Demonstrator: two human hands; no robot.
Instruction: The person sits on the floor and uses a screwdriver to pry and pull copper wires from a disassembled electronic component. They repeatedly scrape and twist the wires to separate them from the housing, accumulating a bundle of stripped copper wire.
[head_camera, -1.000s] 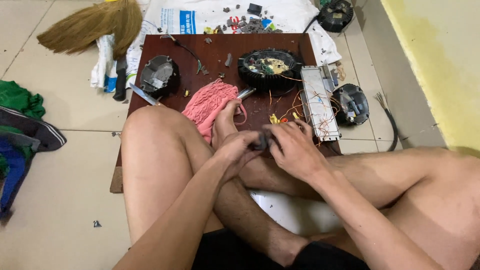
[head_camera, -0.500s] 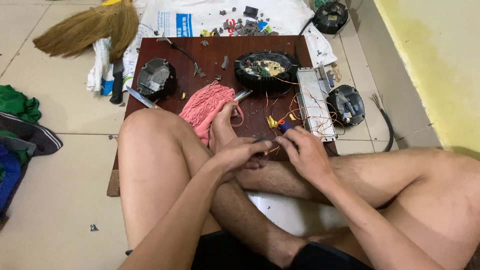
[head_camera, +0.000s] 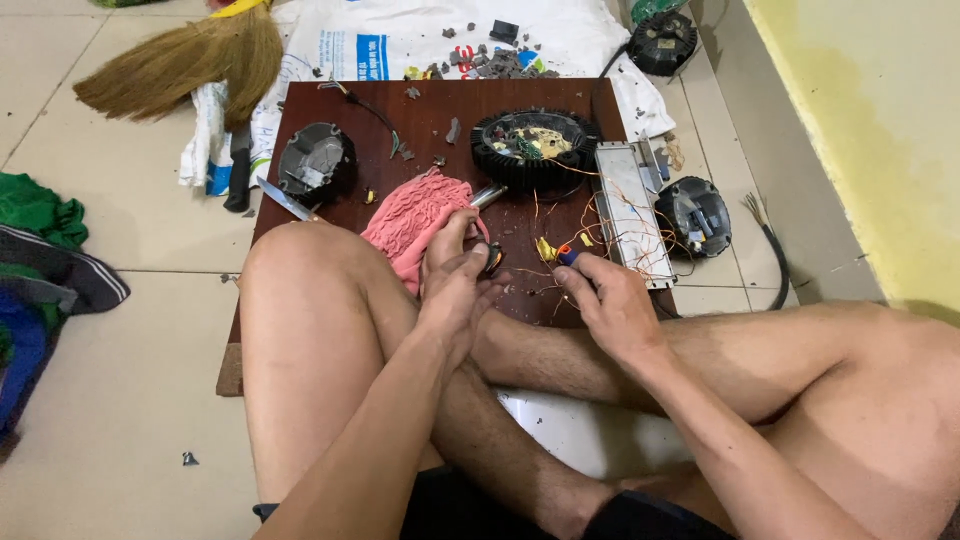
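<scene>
I sit on the floor with my legs over a dark wooden board (head_camera: 420, 110). My left hand (head_camera: 455, 290) is closed around a small dark round part (head_camera: 493, 262), just in front of a pink cloth (head_camera: 415, 215). A hand's width to the right, my right hand (head_camera: 608, 298) grips a small tool with a blue and orange handle (head_camera: 566, 255). Its tip sits among thin copper wires (head_camera: 590, 215) spread on the board. My left knee (head_camera: 300, 280) rises beside the left hand.
A black round housing with a circuit board (head_camera: 535, 148) and a long metal plate (head_camera: 628, 205) lie behind the hands. A knife (head_camera: 285, 198), further round black housings (head_camera: 315, 160) (head_camera: 695, 212), a broom (head_camera: 180, 65), a white sack with debris (head_camera: 480, 40) and clothes (head_camera: 40, 260) surround the board.
My hands have come apart: the right one moved right toward the copper wires with the tool, and the left stays by the pink cloth holding the dark part.
</scene>
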